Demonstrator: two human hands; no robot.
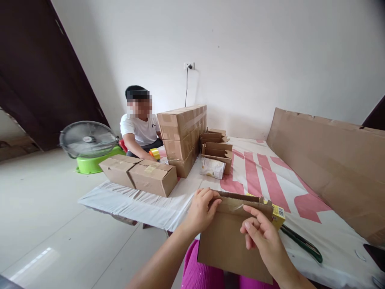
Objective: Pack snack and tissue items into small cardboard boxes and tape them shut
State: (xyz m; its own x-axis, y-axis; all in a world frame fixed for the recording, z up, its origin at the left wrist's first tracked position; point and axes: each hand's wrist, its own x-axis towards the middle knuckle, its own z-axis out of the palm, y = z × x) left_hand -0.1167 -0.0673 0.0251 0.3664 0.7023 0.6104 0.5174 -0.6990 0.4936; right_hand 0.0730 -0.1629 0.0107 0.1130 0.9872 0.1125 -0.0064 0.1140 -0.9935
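Observation:
Close in front of me, an open cardboard box (231, 241) stands at the table's edge, its flap hanging toward my lap. My left hand (204, 206) grips the box's top left edge, thumb in front and fingers over the rim. A small piece of clear tape (239, 207) shows on the upper front edge. My right hand (258, 230) is at the right of the box, index finger stretched out to the tape, the other fingers loosely bent. Nothing shows in it. Behind the box's right corner, a yellow package (278, 214) is partly hidden.
A dark green tool (303, 243) lies right of the box. Taped boxes (180, 136) are stacked beyond, near open boxes (216, 152) and a white packet (212, 167). Two closed boxes (138, 172) lie left. A person (140, 130) sits behind, hand by a yellow tape roll (155, 153).

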